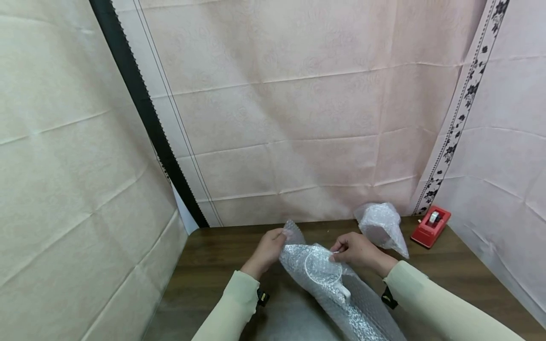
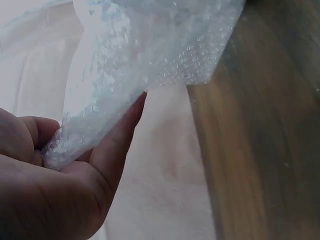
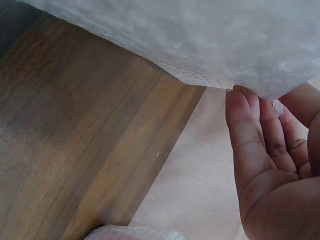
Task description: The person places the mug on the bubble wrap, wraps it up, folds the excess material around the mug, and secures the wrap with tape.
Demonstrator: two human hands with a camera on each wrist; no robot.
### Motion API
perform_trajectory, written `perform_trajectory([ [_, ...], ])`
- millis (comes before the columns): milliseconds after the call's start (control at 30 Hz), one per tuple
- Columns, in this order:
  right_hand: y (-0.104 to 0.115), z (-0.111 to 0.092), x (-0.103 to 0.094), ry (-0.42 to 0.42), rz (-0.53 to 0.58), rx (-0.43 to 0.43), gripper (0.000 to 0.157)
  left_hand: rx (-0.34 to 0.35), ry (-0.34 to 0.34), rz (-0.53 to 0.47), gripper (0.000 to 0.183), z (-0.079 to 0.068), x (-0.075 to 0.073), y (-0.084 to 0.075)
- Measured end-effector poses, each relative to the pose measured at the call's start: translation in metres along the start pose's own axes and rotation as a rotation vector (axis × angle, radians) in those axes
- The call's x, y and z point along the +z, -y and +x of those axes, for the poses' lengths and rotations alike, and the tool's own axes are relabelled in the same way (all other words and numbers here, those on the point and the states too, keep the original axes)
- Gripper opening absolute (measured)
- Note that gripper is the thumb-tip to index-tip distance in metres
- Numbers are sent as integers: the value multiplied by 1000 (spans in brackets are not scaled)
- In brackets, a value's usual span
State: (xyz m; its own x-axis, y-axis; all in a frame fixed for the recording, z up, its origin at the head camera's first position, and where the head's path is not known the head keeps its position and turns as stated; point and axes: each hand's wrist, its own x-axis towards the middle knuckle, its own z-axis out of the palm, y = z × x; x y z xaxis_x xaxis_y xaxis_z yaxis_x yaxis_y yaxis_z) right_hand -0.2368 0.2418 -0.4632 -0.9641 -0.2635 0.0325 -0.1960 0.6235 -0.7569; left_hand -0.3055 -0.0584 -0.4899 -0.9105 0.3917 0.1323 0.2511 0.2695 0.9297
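A white mug (image 1: 344,291) lies under a sheet of clear bubble wrap (image 1: 298,260), its round rim and handle showing through in the head view. My left hand (image 1: 268,250) grips a gathered corner of the wrap on the far left side. In the left wrist view, that bubble wrap (image 2: 115,85) bunches between thumb and fingers of the left hand (image 2: 75,185). Beside the rim, my right hand (image 1: 360,253) pinches the wrap's edge. The right wrist view has the right hand (image 3: 275,160) with fingertips at the lower edge of the bubble wrap (image 3: 200,45).
A bubble-wrapped bundle (image 1: 379,225) stands at the back right of the wooden table (image 1: 213,279). Right of it is a red tape dispenser (image 1: 431,226). Pale cloth (image 1: 277,118) hangs behind the table and along both sides. The wrap's long end trails toward the near edge.
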Motion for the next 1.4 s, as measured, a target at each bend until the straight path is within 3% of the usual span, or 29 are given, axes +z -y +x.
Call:
perform_trajectory([
  [267, 1, 3, 2, -1, -16, 0, 13, 118, 77, 287, 34, -3, 18, -27],
  [600, 0, 3, 4, -8, -29, -18, 13, 96, 123, 446, 37, -21, 46, -47],
  [767, 0, 3, 4, -7, -18, -8, 12, 178, 132, 520, 35, -26, 60, -47],
  [900, -3, 4, 4, -3, -29, -8, 8, 312, 120, 719, 35, -32, 74, -41],
  [1000, -7, 5, 3, 13, -40, -24, 5, 370, 113, 853, 36, -38, 84, -35],
  [1133, -11, 5, -2, 77, 6, -37, 14, 368, 121, 919, 40, -42, 91, -31],
  [1300, -10, 3, -9, 160, 175, 56, 35, 385, 113, 985, 50, -45, 98, -28],
  [1400, -9, 4, -11, 153, 152, 51, 34, 395, 90, 1012, 54, -46, 102, -26],
])
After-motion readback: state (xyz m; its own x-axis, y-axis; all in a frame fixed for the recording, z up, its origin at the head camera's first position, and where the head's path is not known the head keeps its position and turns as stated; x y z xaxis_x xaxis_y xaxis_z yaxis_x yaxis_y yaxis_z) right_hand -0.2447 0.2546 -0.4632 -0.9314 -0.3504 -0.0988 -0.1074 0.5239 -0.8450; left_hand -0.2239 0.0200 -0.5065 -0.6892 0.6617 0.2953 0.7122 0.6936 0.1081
